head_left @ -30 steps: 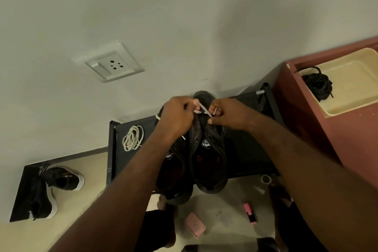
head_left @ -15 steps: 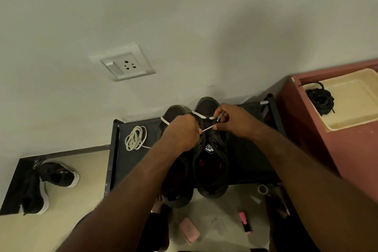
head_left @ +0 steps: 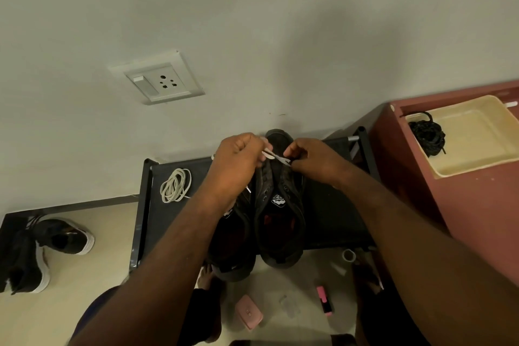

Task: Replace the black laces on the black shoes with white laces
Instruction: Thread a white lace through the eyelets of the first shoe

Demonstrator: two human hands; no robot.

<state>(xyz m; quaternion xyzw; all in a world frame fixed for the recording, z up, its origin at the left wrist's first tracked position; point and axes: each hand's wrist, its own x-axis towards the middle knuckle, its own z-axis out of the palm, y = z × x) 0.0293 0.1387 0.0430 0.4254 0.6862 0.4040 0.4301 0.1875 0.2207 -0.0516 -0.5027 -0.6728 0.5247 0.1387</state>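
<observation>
Two black shoes stand side by side on a black rack [head_left: 331, 205], toes toward the wall. The right shoe [head_left: 280, 219] shows open eyelets and a white logo on its tongue. The left shoe [head_left: 236, 247] is partly covered by the left forearm.

Left hand [head_left: 238, 160]: fingers curled, pinching one section of the white lace [head_left: 273, 157]. The hand sits over the toe end of the left shoe.

Right hand [head_left: 311, 157]: thumb and fingers closed on the other section of the same lace, at the toe end of the right shoe.

The white lace runs as a short taut span between the two hands, just above the forward eyelets of the right shoe. Which eyelet it passes through cannot be told.

A coiled white lace [head_left: 175, 185] lies on the rack to the left of the shoes, well apart from both hands. The black laces [head_left: 427, 135] lie bundled in the near-left corner of a cream tray [head_left: 477, 143] on a red-brown cabinet [head_left: 463, 219] to the right. Another pair of dark shoes [head_left: 64, 236] sits on the floor to the left.
</observation>
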